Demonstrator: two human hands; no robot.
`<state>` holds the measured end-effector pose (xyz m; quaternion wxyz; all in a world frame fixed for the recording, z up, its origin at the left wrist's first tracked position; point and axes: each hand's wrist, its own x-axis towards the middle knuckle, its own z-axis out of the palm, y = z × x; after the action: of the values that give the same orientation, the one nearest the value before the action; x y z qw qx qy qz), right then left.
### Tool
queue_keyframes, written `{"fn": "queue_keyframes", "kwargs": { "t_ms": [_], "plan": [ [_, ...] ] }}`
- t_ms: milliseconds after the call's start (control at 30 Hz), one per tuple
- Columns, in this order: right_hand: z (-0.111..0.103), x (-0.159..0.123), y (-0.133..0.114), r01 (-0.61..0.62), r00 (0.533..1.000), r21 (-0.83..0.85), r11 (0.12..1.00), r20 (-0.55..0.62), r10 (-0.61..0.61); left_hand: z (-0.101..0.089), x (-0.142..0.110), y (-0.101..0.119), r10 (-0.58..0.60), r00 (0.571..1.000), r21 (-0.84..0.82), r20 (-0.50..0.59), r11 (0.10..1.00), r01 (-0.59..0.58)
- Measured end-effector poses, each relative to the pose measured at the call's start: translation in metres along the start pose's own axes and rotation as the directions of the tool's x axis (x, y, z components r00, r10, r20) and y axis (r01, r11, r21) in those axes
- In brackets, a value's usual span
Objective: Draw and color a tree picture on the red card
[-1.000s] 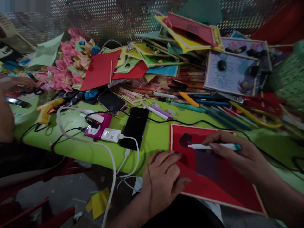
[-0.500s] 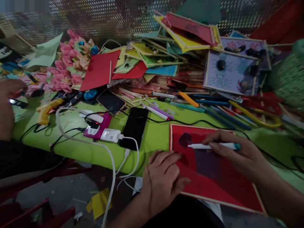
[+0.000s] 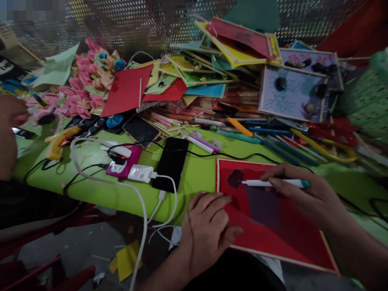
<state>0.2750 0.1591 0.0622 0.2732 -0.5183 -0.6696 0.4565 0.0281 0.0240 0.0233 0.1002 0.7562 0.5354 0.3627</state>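
A red framed card (image 3: pixel 273 226) lies on the green table (image 3: pixel 200 171) in front of me. My right hand (image 3: pixel 306 194) is closed round a white marker with a teal cap (image 3: pixel 273 183). Its tip touches a dark painted patch (image 3: pixel 235 178) at the card's upper left. My left hand (image 3: pixel 209 226) lies flat on the card's lower left corner, fingers stretched out and holding nothing.
A black phone (image 3: pixel 171 161), a white charger (image 3: pixel 140 173) with cables and a pink power strip (image 3: pixel 124 161) lie to the left. A yellow glue gun (image 3: pixel 57 141), loose markers (image 3: pixel 206 142), stacked framed cards (image 3: pixel 239 44), pink paper flowers (image 3: pixel 87 85) and a green basket (image 3: pixel 368 101) crowd the back. Another person's hand (image 3: pixel 10 113) is far left.
The marker tip has shifted slightly up on the dark patch. The other person's hand at far left has drawn back toward the edge. My left hand has stayed put.
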Motion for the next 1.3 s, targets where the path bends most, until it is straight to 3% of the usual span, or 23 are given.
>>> {"fn": "queue_keyframes", "kwargs": {
  "t_ms": [200, 500, 833, 1133, 1300],
  "plan": [
    [0.001, 0.000, -0.001, 0.015, 1.000, 0.005, 1.000, 0.018, -0.015, -0.001, 0.002, 0.000, -0.015, 1.000, -0.053, -0.017, 0.998, 0.014],
    [0.004, 0.000, -0.009, 0.014, 0.995, 0.013, 1.000, 0.102, -0.015, 0.000, -0.001, -0.001, 0.000, 1.000, 0.026, 0.031, 1.000, -0.001],
    [0.005, -0.001, -0.010, -0.004, 0.994, 0.010, 1.000, 0.111, 0.002, 0.002, 0.000, -0.001, -0.005, 1.000, -0.016, -0.026, 1.000, 0.004],
    [0.004, -0.004, -0.009, -0.049, 0.999, 0.039, 0.998, -0.007, 0.050, 0.000, 0.001, -0.001, -0.006, 1.000, -0.007, 0.001, 1.000, 0.006],
    [0.000, -0.001, -0.001, -0.008, 1.000, 0.015, 1.000, -0.013, 0.009, 0.000, 0.002, -0.001, -0.001, 1.000, -0.032, -0.009, 0.999, 0.001]
  ]
}}
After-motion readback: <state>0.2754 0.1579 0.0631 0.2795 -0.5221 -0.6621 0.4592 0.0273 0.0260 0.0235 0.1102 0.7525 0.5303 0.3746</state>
